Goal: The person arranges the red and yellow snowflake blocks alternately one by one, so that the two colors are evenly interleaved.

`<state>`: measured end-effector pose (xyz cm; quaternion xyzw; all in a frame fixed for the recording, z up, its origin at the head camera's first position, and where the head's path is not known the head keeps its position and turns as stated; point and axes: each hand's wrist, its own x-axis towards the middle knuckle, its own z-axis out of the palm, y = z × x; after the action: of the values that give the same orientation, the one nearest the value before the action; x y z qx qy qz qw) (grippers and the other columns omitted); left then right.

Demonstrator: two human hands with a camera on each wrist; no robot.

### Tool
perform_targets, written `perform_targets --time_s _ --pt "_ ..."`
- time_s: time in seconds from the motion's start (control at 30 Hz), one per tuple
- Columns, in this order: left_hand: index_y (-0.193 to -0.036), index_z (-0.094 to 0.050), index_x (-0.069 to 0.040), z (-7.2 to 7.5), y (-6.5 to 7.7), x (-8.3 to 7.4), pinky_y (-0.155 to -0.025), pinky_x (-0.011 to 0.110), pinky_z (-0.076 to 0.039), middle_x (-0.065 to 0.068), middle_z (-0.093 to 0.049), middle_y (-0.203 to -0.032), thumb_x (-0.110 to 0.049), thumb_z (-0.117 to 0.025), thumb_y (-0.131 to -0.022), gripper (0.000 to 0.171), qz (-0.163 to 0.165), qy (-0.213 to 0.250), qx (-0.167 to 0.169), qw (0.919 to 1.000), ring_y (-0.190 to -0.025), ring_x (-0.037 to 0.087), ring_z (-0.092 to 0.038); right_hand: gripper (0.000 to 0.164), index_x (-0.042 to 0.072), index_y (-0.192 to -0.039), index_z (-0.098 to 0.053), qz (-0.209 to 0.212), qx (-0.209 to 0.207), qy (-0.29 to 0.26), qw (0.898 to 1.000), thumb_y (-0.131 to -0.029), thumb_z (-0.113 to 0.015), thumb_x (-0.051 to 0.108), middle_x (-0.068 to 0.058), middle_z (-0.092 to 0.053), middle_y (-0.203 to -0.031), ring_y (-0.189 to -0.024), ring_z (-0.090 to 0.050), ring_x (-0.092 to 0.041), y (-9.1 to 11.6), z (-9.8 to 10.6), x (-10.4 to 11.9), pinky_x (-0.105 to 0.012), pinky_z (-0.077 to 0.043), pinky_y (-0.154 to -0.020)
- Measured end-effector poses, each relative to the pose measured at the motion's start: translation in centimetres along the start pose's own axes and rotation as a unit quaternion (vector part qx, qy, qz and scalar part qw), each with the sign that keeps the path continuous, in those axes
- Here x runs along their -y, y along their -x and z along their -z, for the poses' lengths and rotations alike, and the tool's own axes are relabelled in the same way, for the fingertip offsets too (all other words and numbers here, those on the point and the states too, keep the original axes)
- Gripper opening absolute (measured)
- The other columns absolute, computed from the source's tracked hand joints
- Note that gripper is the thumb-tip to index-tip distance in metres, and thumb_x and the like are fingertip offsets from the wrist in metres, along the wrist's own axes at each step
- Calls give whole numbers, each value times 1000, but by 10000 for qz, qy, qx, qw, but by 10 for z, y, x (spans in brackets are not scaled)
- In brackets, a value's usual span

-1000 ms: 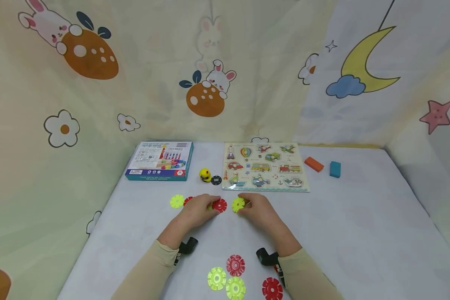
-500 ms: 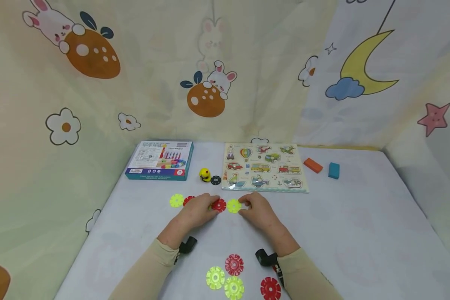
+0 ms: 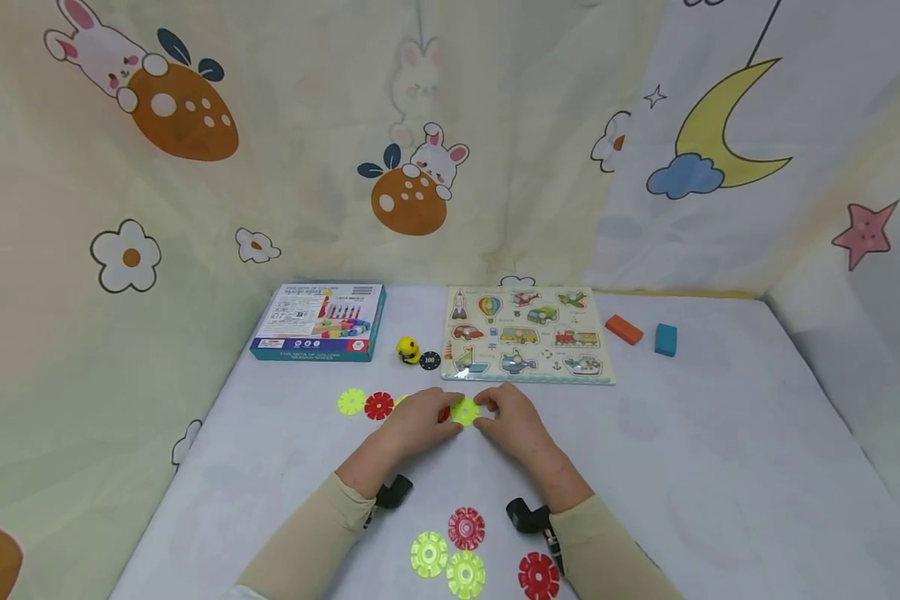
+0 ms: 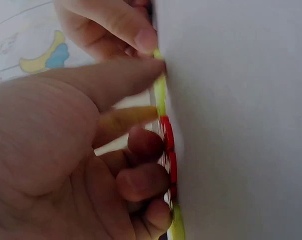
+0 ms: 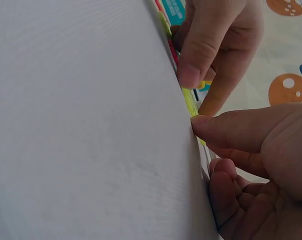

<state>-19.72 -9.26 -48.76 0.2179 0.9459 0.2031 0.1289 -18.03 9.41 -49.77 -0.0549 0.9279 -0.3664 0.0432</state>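
Observation:
Yellow-green and red notched plastic discs lie in a row on the white table. At its right end is a yellow-green disc (image 3: 465, 412). My left hand (image 3: 418, 427) reaches over the row, thumb and index finger on opposite edges of that disc. From the other side, my right hand (image 3: 519, 425) pinches its right part between thumb and index finger. Under the left hand a red disc (image 3: 444, 413) is mostly covered. Farther left, a red disc (image 3: 378, 406) and a yellow-green disc (image 3: 352, 402) show. The left wrist view catches red disc edges (image 4: 169, 135) beside the curled fingers.
Loose discs lie near me: two yellow-green, a pinkish-red disc (image 3: 467, 528) and a red disc (image 3: 538, 575). Behind the row are a boxed set (image 3: 318, 321), a yellow toy (image 3: 408, 350), a black chip (image 3: 430, 360), a picture puzzle board (image 3: 528, 335), an orange block (image 3: 624, 329) and a blue block (image 3: 666, 340).
The right hand brought the yellow-green disc left and down to the row's end. My left hand then slid right from the red disc onto it, uncovering a red disc behind.

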Motion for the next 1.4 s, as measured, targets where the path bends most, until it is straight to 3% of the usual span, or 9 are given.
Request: perform_targets --time_s 0.2,0.4,0.6,0.77,0.93,1.07,1.17,1.3,1.4 --pt "-133 -56 -20 -3 0 1 -88 35 -46 -1 -60 -117 -38 -67 -86 51 70 27 -45 10000 -100 14 -53 29 12 -106 -68 -47 127 -12 9999 -79 -76 19 -1 -50 -85 -75 -45 -16 3 0 1 -30 -41 -63" --pt "-132 -57 -20 -2 -1 3 -91 37 -45 -1 -59 -122 -38 -67 -86 50 26 136 -146 9998 -108 16 -53 32 14 -111 -66 163 450 -314 9984 -81 -75 22 1 -54 -87 -74 -48 -15 10 6 8 -29 -43 -63" --pt "-131 -57 -20 -3 -2 5 -91 38 -45 -1 -59 -123 -38 -67 -86 49 15 172 -145 9997 -110 16 -53 31 14 -112 -64 509 851 -853 9914 -83 -73 22 1 -56 -90 -72 -51 -16 26 16 20 -29 -45 -61" --pt "-132 -57 -20 -1 -2 5 -93 39 -44 -1 -59 -123 -39 -65 -87 49 -2 138 -176 9997 -111 17 -53 31 15 -112 -65 555 995 -1014 9883 -83 -73 24 4 -55 -88 -74 -51 -16 39 24 27 -28 -46 -58" --pt "-133 -56 -20 0 -3 4 -95 39 -43 -1 -58 -124 -36 -66 -87 50 -9 142 -145 9998 -114 18 -52 31 13 -110 -66 751 1516 -1063 9798 -82 -74 23 4 -55 -84 -72 -51 -16 56 25 28 -27 -45 -58" --pt "-133 -55 -20 2 -4 4 -95 39 -42 -1 -58 -125 -37 -67 -87 51 -26 190 -137 9997 -115 18 -51 31 15 -107 -67 720 2092 -901 9710 -78 -77 23 3 -55 -79 -69 -50 -15 70 17 27 -27 -43 -58" --pt "-133 -55 -21 1 -4 5 -95 39 -42 -1 -58 -126 -37 -67 -87 51 -37 221 -145 9996 -115 18 -51 35 19 -104 -68 552 2404 -437 9681 -73 -81 28 5 -55 -77 -71 -50 -13 81 7 28 -27 -42 -60" --pt "-133 -55 -21 -1 -3 6 -94 38 -43 -1 -58 -125 -37 -67 -86 51 -24 279 -163 9995 -113 18 -52 41 23 -100 -66 419 2460 213 9681 -66 -85 34 10 -54 -82 -77 -49 -10 91 -4 31 -28 -45 -67" --pt "-133 -55 -21 -4 -3 7 -93 38 -44 -1 -58 -124 -37 -67 -86 51 -11 301 -157 9994 -110 17 -52 40 24 -95 -64 347 2417 398 9689 -64 -86 35 11 -54 -84 -77 -49 -10 93 -7 33 -30 -46 -68"
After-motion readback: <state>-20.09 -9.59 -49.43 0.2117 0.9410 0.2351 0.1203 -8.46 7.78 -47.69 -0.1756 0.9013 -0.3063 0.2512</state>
